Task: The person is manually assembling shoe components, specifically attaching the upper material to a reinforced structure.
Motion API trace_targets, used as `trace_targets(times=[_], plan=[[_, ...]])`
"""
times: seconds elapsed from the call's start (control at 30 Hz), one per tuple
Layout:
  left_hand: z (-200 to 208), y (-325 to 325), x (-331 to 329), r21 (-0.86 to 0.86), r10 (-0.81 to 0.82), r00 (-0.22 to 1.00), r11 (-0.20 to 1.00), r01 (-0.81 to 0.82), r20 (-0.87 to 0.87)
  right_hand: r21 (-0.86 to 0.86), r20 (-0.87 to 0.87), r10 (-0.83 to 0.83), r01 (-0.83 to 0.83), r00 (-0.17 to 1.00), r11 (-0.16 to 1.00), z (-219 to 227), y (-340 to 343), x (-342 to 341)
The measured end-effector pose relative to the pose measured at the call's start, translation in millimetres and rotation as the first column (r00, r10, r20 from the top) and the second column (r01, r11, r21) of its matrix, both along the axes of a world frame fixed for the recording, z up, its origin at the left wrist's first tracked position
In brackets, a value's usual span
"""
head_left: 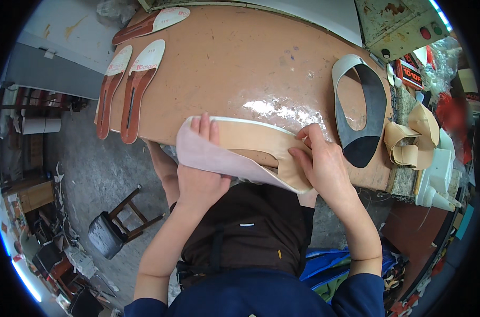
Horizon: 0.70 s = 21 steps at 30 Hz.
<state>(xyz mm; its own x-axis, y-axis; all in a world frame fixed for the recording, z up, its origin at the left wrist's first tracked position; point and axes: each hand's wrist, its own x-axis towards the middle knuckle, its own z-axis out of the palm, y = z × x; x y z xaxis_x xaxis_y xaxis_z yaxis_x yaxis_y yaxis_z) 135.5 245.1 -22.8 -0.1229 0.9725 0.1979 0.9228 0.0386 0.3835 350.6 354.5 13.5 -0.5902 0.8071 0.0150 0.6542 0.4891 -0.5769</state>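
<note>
A beige and pale pink shoe upper point(242, 134), a closed loop with an opening in its middle, is held at the near edge of the table. My left hand point(203, 177) grips its left end, fingers inside against the beige lining and palm outside on the pink face. My right hand point(322, 164) pinches the right end between thumb and fingers. To the right lies another upper point(380, 113), grey and black with a white end, in an open oval. Several brown and white insole boards point(139, 90) lie at the table's left side.
The brown tabletop point(240, 58) has a glossy patch. Beige leather pieces point(412, 140) and a white plastic container point(435, 179) sit at its right edge. A greenish machine with buttons point(404, 26) stands far right. On the floor at left is a chair point(110, 232).
</note>
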Motion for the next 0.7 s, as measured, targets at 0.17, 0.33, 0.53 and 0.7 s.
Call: trace_targets(times=[0.17,0.33,0.53,0.7], plan=[[75.5,-48.6,-8.3,-0.389,-0.474,0.828,0.732,0.56,0.299,-0.06,0.006,0.045,-0.045,0.999,0.997,7.0,16.7,1.4],[113.9,-0.3,-33.1,0.005,-0.323,0.555,0.867,0.497,0.767,0.12,-0.029,0.367,-0.362,0.93,0.925,27.2,50.6,-18.7],[28.9,77.9,-5.0,-0.118,-0.221,0.73,0.917,0.382,0.647,0.265,-0.111,0.545,-0.504,0.831,0.822,32.7,68.9,-54.2],[24.0,56.3,21.1,0.006,-0.016,0.677,1.0,0.016,0.736,0.297,-0.016,0.412,-0.389,0.911,0.872,20.6,78.0,-38.5]])
